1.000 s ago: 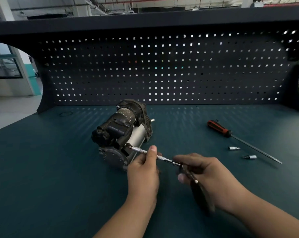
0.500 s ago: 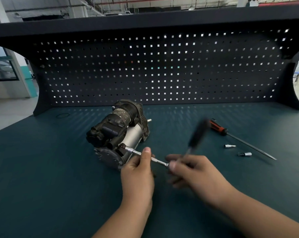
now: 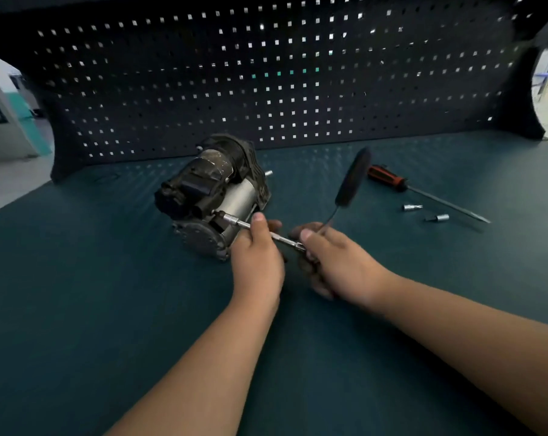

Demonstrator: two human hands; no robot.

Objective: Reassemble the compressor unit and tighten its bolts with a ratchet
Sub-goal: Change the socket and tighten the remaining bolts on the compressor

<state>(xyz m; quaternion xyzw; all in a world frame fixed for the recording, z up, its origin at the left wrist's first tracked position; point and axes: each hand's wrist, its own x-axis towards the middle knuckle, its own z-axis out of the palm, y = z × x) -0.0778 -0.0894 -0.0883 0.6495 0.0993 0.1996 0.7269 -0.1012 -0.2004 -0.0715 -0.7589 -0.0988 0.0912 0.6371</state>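
The black and silver compressor unit (image 3: 209,196) lies on its side on the dark green bench mat. A ratchet with a long extension bar (image 3: 234,221) has its socket on a bolt at the unit's near end. My left hand (image 3: 258,256) pinches the extension bar, thumb on top. My right hand (image 3: 332,262) grips the ratchet at its head end. The ratchet's black handle (image 3: 353,179) points up and away, blurred by motion.
An orange-and-black screwdriver (image 3: 389,179) lies to the right with its long shaft toward the right edge. Two small sockets (image 3: 411,207) (image 3: 439,218) lie beside it. A perforated black back panel (image 3: 266,83) closes the bench's far side.
The ratchet handle has swung from pointing down toward me, a second ago, to pointing up and away. My left hand stays on the extension bar. The view has moved closer.
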